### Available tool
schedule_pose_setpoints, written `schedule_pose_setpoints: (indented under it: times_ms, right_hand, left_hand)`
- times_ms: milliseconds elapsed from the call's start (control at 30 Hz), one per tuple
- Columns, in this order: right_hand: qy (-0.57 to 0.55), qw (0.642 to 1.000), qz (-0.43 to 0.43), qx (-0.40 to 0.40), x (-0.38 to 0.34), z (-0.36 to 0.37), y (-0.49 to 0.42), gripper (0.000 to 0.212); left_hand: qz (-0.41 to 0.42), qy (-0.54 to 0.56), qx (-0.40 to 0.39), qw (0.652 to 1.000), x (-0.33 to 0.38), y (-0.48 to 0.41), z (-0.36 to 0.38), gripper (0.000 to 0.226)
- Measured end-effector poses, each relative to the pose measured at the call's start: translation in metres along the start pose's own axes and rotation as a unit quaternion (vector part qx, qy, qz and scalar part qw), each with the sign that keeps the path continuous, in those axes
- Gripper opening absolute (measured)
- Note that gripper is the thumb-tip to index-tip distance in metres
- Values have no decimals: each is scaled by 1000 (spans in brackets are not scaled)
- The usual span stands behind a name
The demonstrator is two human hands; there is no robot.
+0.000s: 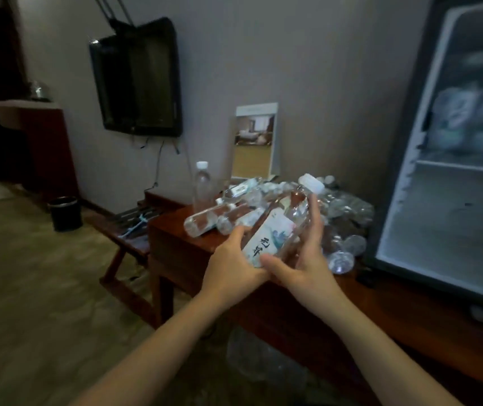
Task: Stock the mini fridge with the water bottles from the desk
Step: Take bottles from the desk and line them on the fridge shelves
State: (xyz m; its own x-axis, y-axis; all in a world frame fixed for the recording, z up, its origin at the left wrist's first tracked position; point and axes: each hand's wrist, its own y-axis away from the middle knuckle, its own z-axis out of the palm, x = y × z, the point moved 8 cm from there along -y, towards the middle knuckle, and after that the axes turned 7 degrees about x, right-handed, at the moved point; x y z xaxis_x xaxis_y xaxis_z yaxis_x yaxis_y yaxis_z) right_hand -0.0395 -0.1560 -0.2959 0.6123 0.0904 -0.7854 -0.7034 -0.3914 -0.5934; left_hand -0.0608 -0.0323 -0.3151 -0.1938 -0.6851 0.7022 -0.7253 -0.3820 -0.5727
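Observation:
A clear water bottle point(275, 227) with a white cap and a white and blue label is held tilted above the desk, cap pointing up and right. My left hand point(231, 265) cups its lower end from the left. My right hand point(307, 259) grips it from the right, thumb under the label. Behind it a pile of water bottles point(337, 212) lies on the dark wooden desk point(175, 238), and one bottle point(202, 183) stands upright. The mini fridge point(451, 159) stands at the right with its glass door; blurred bottles show on its upper shelf.
A wall-mounted TV point(137, 80) hangs at the back left. A framed card point(254, 142) leans on the wall behind the pile. A black waste bin point(65, 213) and a wooden luggage rack point(129, 230) stand on the floor left of the desk.

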Motion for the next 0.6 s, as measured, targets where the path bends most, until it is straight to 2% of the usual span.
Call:
schedule_pose_setpoints:
  times_ms: [133,233,333,400,500,600]
  right_hand:
    - [42,993,-6,112,-24,-78,10,113]
    - [61,980,4,188,-43,-137,16,106]
    - [99,970,8,223,-64,-185,22,94]
    - [124,959,16,253,-74,-215,22,78]
    - [141,937,37,319,-81,-262,15,61]
    - [123,908,60,396,-80,-310,0,53]
  left_hand:
    - [59,86,-49,993,74,-1,64,55]
    - [92,176,-121,973,122,6,111,73]
    - [118,231,-166,951,163,11,144,80]
    - [130,266,-203,933,192,12,161,81]
    - [152,281,-231,919,235,0,186,79]
    - [190,214,-195,938,274,-22,216,79]
